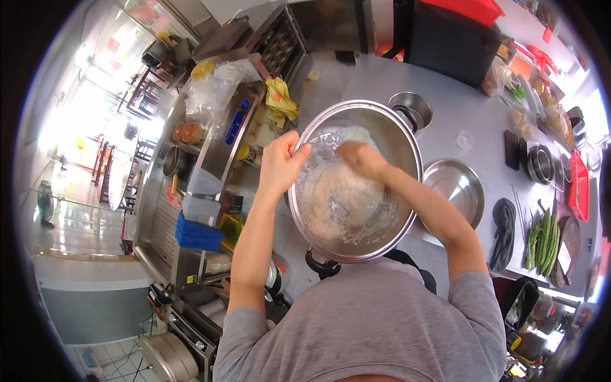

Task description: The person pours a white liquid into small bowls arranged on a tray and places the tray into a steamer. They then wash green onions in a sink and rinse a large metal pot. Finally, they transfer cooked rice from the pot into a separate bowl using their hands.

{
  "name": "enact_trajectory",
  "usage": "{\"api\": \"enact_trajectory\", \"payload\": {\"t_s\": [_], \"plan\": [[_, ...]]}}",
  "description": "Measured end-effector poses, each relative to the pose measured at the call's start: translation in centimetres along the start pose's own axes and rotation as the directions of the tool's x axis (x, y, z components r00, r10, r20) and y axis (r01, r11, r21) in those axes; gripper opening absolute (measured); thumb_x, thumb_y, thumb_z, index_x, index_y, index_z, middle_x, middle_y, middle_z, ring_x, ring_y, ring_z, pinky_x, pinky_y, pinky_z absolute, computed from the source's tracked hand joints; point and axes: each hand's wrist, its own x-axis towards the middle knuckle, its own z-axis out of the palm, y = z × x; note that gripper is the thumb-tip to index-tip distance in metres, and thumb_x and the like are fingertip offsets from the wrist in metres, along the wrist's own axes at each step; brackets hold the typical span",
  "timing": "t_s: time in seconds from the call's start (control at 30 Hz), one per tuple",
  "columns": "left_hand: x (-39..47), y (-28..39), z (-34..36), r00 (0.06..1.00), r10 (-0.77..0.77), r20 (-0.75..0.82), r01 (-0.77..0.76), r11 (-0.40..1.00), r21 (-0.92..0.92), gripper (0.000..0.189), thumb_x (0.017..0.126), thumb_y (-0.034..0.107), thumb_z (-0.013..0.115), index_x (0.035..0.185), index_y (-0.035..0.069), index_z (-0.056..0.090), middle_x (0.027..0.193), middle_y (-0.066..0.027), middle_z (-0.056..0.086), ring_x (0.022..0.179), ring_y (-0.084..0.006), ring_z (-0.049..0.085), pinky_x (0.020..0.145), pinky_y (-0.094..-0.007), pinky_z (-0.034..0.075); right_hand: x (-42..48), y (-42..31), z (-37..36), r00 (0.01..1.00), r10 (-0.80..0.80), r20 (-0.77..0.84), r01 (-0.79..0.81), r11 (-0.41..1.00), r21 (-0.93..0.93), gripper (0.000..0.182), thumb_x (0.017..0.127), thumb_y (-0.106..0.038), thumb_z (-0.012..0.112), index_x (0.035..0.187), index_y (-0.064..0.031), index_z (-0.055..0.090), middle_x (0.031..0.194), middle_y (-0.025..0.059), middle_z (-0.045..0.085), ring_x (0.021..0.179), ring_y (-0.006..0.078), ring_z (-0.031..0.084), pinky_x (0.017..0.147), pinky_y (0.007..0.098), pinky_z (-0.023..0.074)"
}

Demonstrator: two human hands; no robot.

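A large stainless-steel pot (pixel 400 138) with black handles is tilted in front of my body. My left hand (pixel 282 164) grips its rim on the left, the thumb lying over the edge. Inside, white rice grains (pixel 322 212) are spread over the bottom and up the wall, with whitish cloudy water among them. My right hand (pixel 365 161) reaches over the right side into the pot, at the rice. Its fingers are blurred, and whether they hold any grains cannot be seen.
On the metal worktop at right are a wide steel basin (pixel 460 184), a small steel bowl (pixel 421 106), a dark cloth (pixel 502 234) and long green beans (pixel 546 241). A red plastic basket (pixel 578 188) stands farther right. At left, a blue cloth (pixel 194 233) hangs on a steel counter.
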Motion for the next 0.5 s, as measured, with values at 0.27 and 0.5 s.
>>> {"api": "enact_trajectory", "payload": {"t_s": [0.27, 0.5], "plan": [[-0.7, 2.2, 1.4, 0.994, 0.088, 0.073, -0.091, 0.994, 0.052, 0.036, 0.080, 0.014, 0.067, 0.069, 0.002, 0.034, 0.058, -0.0056, 0.026, 0.054, -0.0140, 0.026, 0.048, -0.0309, 0.026, 1.5, 7.9, 6.6, 0.640, 0.602, -0.478, 0.125, 0.532, 0.837, 0.025, 0.095, -0.016, 0.053, 0.106, 0.0014, 0.067, 0.106, 0.0076, 0.067, 0.100, 0.0136, 0.059, 0.089, 0.0273, 0.0458], [-2.0, 1.7, 1.1, 0.997, 0.005, 0.081, -0.003, 1.000, -0.025, 0.036, 0.081, 0.012, 0.067, 0.069, 0.002, 0.034, 0.060, -0.0021, 0.024, 0.057, -0.0085, 0.026, 0.048, -0.0281, 0.023, 5.0, -0.6, 8.8, 0.898, 0.428, -0.101, 0.006, 0.217, 0.976, 0.028, 0.095, -0.021, 0.052, 0.099, 0.0000, 0.070, 0.094, 0.0064, 0.070, 0.082, 0.0128, 0.063, 0.078, 0.0267, 0.0498]]}}
